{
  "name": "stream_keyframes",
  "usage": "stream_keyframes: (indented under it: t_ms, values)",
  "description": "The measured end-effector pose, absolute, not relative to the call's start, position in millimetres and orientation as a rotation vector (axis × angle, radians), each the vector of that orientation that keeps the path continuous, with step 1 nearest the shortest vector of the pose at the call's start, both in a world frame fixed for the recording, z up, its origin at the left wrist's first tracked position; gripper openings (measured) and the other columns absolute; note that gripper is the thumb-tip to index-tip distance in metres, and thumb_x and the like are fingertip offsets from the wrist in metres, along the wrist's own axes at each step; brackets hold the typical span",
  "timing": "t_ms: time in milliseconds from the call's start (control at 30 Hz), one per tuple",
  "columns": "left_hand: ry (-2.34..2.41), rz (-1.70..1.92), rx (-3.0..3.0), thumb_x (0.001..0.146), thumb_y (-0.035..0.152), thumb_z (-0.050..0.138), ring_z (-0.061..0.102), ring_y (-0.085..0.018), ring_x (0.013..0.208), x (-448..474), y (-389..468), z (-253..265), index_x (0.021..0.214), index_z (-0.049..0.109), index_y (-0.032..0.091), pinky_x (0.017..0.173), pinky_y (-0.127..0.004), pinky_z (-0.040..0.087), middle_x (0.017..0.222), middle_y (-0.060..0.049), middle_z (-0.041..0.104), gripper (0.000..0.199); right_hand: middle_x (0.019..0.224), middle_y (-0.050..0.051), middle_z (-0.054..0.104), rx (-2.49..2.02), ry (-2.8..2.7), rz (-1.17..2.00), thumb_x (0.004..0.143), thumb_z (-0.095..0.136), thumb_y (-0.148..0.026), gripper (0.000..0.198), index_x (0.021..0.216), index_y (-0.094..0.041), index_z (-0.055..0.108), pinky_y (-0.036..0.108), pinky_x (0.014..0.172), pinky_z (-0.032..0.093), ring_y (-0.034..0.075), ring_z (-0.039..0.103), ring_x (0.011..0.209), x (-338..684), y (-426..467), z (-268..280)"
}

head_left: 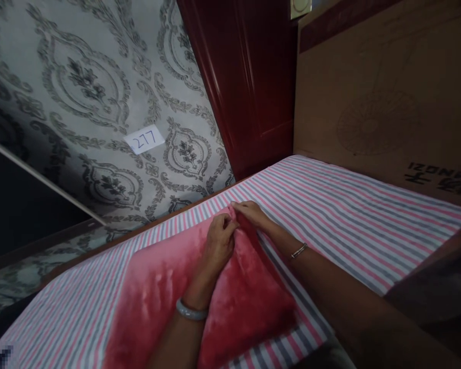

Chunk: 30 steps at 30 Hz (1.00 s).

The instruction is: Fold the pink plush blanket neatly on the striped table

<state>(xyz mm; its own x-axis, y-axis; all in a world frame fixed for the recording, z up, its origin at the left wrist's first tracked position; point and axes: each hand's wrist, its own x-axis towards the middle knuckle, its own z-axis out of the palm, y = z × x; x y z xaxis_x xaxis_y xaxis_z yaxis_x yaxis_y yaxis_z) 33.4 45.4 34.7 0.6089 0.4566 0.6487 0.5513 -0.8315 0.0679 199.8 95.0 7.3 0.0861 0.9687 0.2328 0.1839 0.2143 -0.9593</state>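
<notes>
A plush red-pink cloth (157, 277), its exact kind unclear, lies spread over a striped sheet. Its right part is folded over and raised into a ridge near the far edge. My left hand (220, 238), with a grey bangle at the wrist, has its fingers closed on the cloth at that ridge. Just beyond it, my right hand (249, 212) pinches the far corner of the same cloth between thumb and fingers. A thin silver bracelet (299, 250) circles the right wrist. The two hands are almost touching.
The pink, white and grey striped sheet (330, 205) covers the surface underneath. A large cardboard box (369, 92) stands at the back right, beside a dark red panel (249, 82). A paper marked 277 (144, 139) is on the patterned wall. A dark panel (26, 205) sits at left.
</notes>
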Motion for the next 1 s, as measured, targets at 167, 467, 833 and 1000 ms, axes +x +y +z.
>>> stream_keyframes:
  t_ms: [167,467,833,1000]
  values:
    - [-0.795,-0.998,-2.742,0.093,0.009,0.044,0.056,-0.023,0.106,35,45,33,0.113,0.065,0.019,0.089,-0.039,0.050,0.112,-0.011,0.060,0.031,0.056,-0.002,0.055,-1.270,-1.397,0.893,0.078,0.061,-0.051,0.037,0.060,-0.019,0.059,0.024,0.056,0.035,0.014,0.051,0.063,191,93,2]
    - [-1.105,-1.082,-2.786,0.089,0.010,0.047,0.059,-0.021,0.109,18,38,50,0.120,0.060,0.018,0.097,-0.039,0.050,0.116,-0.011,0.061,0.034,0.054,-0.004,0.045,-1.269,-1.398,0.833,0.072,0.055,-0.044,0.032,0.052,-0.022,0.045,0.024,0.056,0.030,0.013,0.044,0.060,192,93,4]
    - [-1.649,-0.836,-2.382,0.078,0.041,0.060,0.067,-0.032,0.088,-154,47,56,0.093,0.071,0.016,0.083,-0.050,0.055,0.093,-0.015,0.072,0.032,0.057,0.001,0.059,-1.332,-1.363,0.879,0.077,0.055,-0.051,0.037,0.057,-0.020,0.058,0.026,0.058,0.033,0.017,0.055,0.063,192,100,-9]
    - [-1.759,-0.833,-2.303,0.085,0.042,0.052,0.063,-0.033,0.116,-166,11,40,0.112,0.070,0.016,0.103,-0.054,0.048,0.118,-0.015,0.071,0.042,0.057,0.000,0.059,-1.339,-1.372,0.876,0.074,0.058,-0.047,0.032,0.055,-0.021,0.057,0.025,0.058,0.033,0.016,0.055,0.065,194,105,-14]
